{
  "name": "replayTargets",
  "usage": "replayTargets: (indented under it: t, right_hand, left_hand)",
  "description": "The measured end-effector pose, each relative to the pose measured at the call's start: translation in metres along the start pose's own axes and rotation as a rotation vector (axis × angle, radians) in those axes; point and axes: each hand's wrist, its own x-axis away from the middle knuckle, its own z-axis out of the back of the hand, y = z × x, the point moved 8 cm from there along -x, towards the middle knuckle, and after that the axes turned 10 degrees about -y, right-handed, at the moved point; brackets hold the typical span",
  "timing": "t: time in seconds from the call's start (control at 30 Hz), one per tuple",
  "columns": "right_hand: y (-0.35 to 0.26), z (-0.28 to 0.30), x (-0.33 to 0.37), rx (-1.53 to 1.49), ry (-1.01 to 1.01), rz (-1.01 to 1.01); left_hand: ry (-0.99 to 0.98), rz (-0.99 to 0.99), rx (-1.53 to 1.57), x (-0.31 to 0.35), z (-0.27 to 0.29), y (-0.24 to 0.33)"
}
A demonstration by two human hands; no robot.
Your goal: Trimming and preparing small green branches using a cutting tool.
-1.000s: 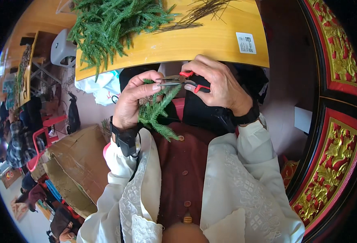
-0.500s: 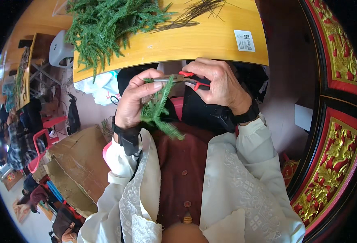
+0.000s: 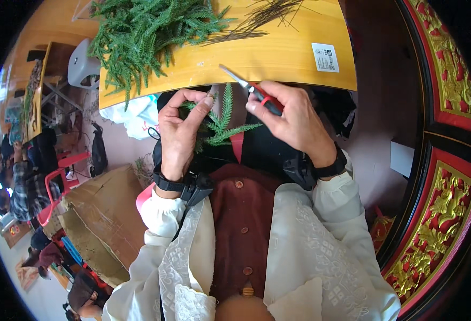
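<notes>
Pinched between the thumb and fingers of my left hand [image 3: 181,125] is a green artificial pine sprig [image 3: 223,124], its needled branches spreading to the right above my lap. My right hand [image 3: 298,119] grips long-nosed pliers [image 3: 266,98] by their red and black handles. The grey jaws point up and left, apart from the sprig, and look closed with nothing between them. Beyond my hands, a heap of similar green sprigs [image 3: 144,40] covers the left of the yellow table [image 3: 278,67]. Thin brown wires [image 3: 267,18] lie loose at its far side.
A white label [image 3: 325,57] is stuck near the table's right corner. White plastic bags [image 3: 139,119] lie under the table's left edge. A cardboard box [image 3: 104,208] stands at my left, with people farther off. Red and gold carved panels [image 3: 433,230] rise on my right.
The pliers have come away from the sprig's stem and swung to point up and left. The sprig has turned in my left hand, its branches now higher and farther right.
</notes>
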Motion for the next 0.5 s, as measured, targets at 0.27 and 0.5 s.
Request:
replayTargets:
  t: [0.27, 0.5]
  right_hand:
    - [0.011, -0.009, 0.001, 0.070, -0.087, 0.034]
    - [0.015, -0.008, 0.003, 0.054, -0.079, 0.071]
  left_hand:
    - [0.076, -0.053, 0.009, -0.009, -0.006, -0.001]
    - [0.085, -0.061, -0.074, -0.013, -0.012, -0.001]
